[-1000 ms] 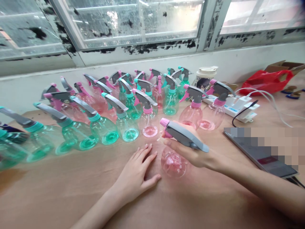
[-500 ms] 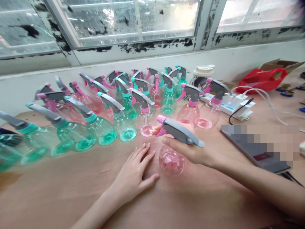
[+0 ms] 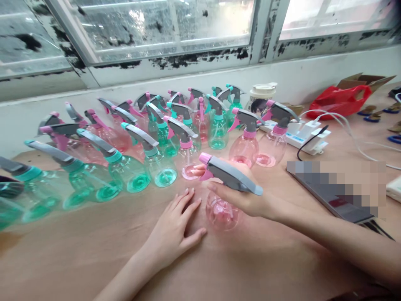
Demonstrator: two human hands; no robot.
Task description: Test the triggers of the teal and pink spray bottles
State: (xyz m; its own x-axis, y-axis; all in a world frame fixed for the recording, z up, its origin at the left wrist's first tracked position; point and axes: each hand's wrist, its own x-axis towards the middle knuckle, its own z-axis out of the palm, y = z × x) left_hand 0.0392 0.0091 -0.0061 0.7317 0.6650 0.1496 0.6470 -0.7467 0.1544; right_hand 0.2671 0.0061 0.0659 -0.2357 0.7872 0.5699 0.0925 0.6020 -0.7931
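Note:
A pink spray bottle (image 3: 223, 211) with a grey and pink trigger head stands on the table in front of me. My right hand (image 3: 247, 194) is wrapped round its neck just under the head, with fingertips showing by the pink trigger. Part of the bottle is hidden behind this hand. Flat on the wooden table (image 3: 103, 251), my left hand (image 3: 173, 223) lies with its fingers spread, just left of the bottle and holding nothing. Beyond the hands stands a clear-pink spray bottle (image 3: 187, 156), nearest to my right fingertips.
Several green spray bottles (image 3: 138, 175) and pink ones (image 3: 246, 146) fill the back and left. At right are a power strip (image 3: 308, 138) with cables, a partly blurred-out phone-like device (image 3: 326, 198), a red plastic bag (image 3: 340, 102) and a carton (image 3: 366, 81). A lidded cup (image 3: 263, 94) stands by the wall.
The whole view has shifted slightly, so things appear a little further left. Both hands keep their poses, the right still round the spray bottle and the left flat on the table.

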